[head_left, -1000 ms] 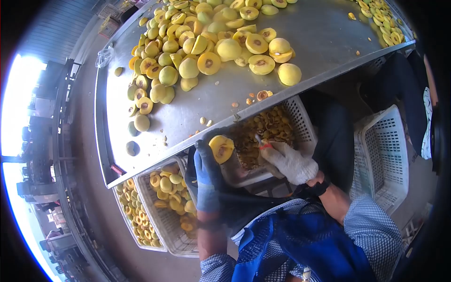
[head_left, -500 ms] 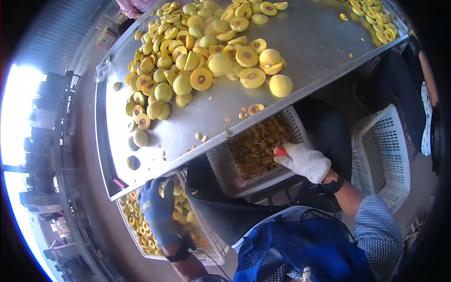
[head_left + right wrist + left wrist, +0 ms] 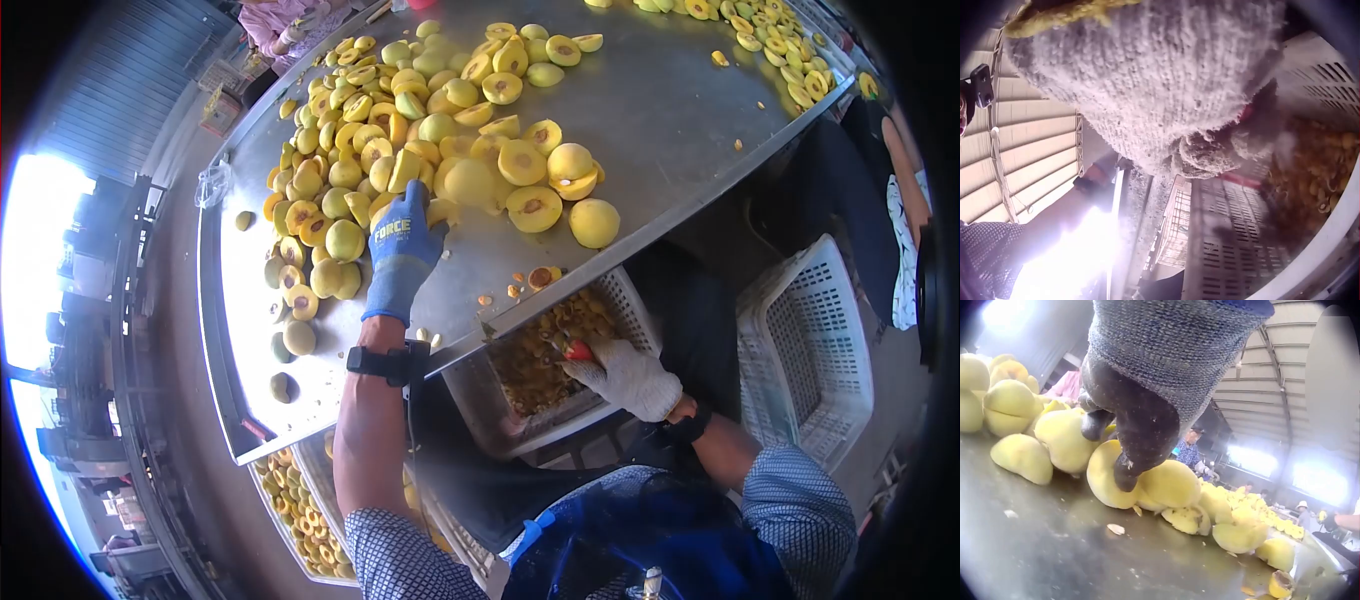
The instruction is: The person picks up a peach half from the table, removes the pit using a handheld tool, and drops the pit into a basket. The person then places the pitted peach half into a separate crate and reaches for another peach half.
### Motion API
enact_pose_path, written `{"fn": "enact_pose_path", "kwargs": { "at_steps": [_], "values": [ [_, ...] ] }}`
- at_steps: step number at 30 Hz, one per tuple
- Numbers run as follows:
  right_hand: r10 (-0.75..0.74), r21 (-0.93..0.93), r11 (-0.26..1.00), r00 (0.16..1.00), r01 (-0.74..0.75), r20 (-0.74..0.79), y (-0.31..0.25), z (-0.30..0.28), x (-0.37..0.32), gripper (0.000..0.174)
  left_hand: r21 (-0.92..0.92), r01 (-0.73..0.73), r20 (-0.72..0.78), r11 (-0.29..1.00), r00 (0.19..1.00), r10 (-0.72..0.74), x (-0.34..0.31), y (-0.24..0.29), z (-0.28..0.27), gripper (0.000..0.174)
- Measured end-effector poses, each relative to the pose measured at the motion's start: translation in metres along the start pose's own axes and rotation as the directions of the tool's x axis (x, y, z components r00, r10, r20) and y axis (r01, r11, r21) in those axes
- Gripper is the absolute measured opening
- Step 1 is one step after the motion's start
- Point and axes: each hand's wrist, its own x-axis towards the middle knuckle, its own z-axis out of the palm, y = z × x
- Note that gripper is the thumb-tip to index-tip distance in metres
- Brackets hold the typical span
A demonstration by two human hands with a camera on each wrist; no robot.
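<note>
My left hand (image 3: 402,245), in a blue glove with dark-coated fingers, reaches into the near side of a heap of yellow peaches (image 3: 345,240) on the metal table. Up close in the left wrist view, its curled thumb and finger grip a peach (image 3: 1104,475) at the heap's edge. Many peaches are halved, with brown pit marks showing. Below the table edge, my right hand (image 3: 635,380), in a white knit glove, holds a small red-handled tool (image 3: 577,350) over a crate of pits and scraps (image 3: 530,375). Most of the handle is hidden inside the fist.
Crates of peach halves (image 3: 300,505) stand below the table at left. A white crate (image 3: 810,340) stands at right, near another person's legs. More cut peaches (image 3: 790,60) lie at the table's far right. A person in pink (image 3: 275,25) is across the table.
My left hand held a peach half near the scrap crate, moved to the left crates, then reached up to the heap. The right hand stays over the scraps with its tool.
</note>
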Motion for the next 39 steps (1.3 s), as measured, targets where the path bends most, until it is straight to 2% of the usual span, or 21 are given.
{"fn": "enact_pose_path", "kwargs": {
  "at_steps": [1, 3, 4, 5, 7, 8, 9, 11, 12, 13, 15, 18, 21, 24, 27, 30, 36, 39],
  "values": [
    [0.027, 0.057, 0.998, 1.0, -0.027, -0.006, -0.002, -0.002, 0.001, 0.051, -0.096, 0.004, -0.029, 0.995, 1.0, -0.007, -0.009, 0.0, -0.002, 0.052],
    [-0.073, 0.162, 0.983, 0.995, 0.083, -0.071, -0.005, -0.003, 0.004, 0.049, -0.279, 0.001, -0.087, 0.96, 0.996, -0.027, -0.032, 0.008, -0.016, 0.053],
    [-0.118, 0.213, 0.967, 0.987, 0.138, -0.106, -0.008, -0.003, 0.005, 0.049, -0.308, -0.069, -0.164, 0.949, 0.986, 0.019, -0.052, 0.018, -0.03, 0.053],
    [-0.174, 0.187, 0.962, 0.973, 0.2, -0.15, -0.017, -0.006, 0.004, 0.046, -0.467, -0.028, -0.143, 0.884, 0.989, -0.045, -0.067, 0.019, -0.028, 0.052],
    [-0.286, 0.128, 0.939, 0.93, 0.32, -0.232, -0.048, -0.014, 0.0, 0.04, -0.737, 0.055, -0.073, 0.673, 0.984, -0.16, -0.097, 0.021, -0.025, 0.05],
    [-0.32, 0.126, 0.925, 0.915, 0.357, -0.244, -0.06, -0.013, 0.002, 0.041, -0.805, 0.177, 0.022, 0.567, 0.963, -0.269, -0.117, 0.049, -0.047, 0.043],
    [-0.355, 0.121, 0.911, 0.899, 0.395, -0.258, -0.071, -0.013, 0.006, 0.041, -0.866, 0.113, -0.031, 0.486, 0.96, -0.279, -0.13, 0.05, -0.037, 0.043],
    [-0.396, 0.099, 0.896, 0.879, 0.433, -0.265, -0.085, -0.012, 0.009, 0.041, -0.867, -0.043, -0.215, 0.496, 0.931, -0.295, -0.151, 0.059, -0.016, 0.042],
    [-0.399, 0.087, 0.898, 0.881, 0.432, -0.255, -0.089, -0.01, 0.008, 0.041, -0.889, -0.047, -0.215, 0.455, 0.92, -0.326, -0.157, 0.067, -0.01, 0.038],
    [-0.402, 0.075, 0.899, 0.883, 0.431, -0.243, -0.091, -0.009, 0.006, 0.04, -0.894, -0.001, -0.184, 0.449, 0.913, -0.365, -0.164, 0.075, -0.009, 0.034],
    [-0.358, 0.079, 0.92, 0.904, 0.385, -0.233, -0.088, -0.005, 0.003, 0.041, -0.969, 0.019, -0.087, 0.247, 0.908, -0.41, -0.171, 0.085, -0.006, 0.035],
    [-0.29, 0.109, 0.942, 0.934, 0.317, -0.21, -0.082, -0.004, -0.004, 0.042, -0.976, 0.042, -0.056, 0.212, 0.898, -0.437, -0.177, 0.086, 0.0, 0.036],
    [-0.244, 0.121, 0.956, 0.951, 0.269, -0.189, -0.077, 0.003, -0.011, 0.043, -0.997, -0.029, -0.063, 0.074, 0.862, -0.504, -0.178, 0.093, -0.003, 0.035],
    [-0.195, 0.107, 0.971, 0.965, 0.215, -0.176, -0.079, 0.006, -0.012, 0.044, -0.99, -0.059, 0.002, -0.129, 0.904, -0.428, -0.179, 0.093, 0.004, 0.038],
    [-0.205, 0.114, 0.967, 0.959, 0.229, -0.195, -0.074, 0.013, -0.007, 0.043, -0.967, -0.053, 0.057, -0.25, 0.909, -0.413, -0.186, 0.098, 0.004, 0.042],
    [-0.192, 0.12, 0.969, 0.962, 0.217, -0.194, -0.069, 0.017, -0.006, 0.043, -0.984, -0.067, 0.016, -0.168, 0.894, -0.447, -0.184, 0.09, 0.021, 0.043],
    [-0.159, 0.117, 0.977, 0.975, 0.178, -0.154, -0.072, 0.013, -0.011, 0.045, -0.973, -0.049, 0.065, -0.224, 0.878, -0.475, -0.18, 0.098, 0.019, 0.042],
    [-0.126, 0.116, 0.983, 0.979, 0.145, -0.158, -0.074, 0.013, -0.014, 0.044, -0.979, -0.073, 0.015, -0.19, 0.904, -0.427, -0.181, 0.098, 0.018, 0.028]
  ]
}}
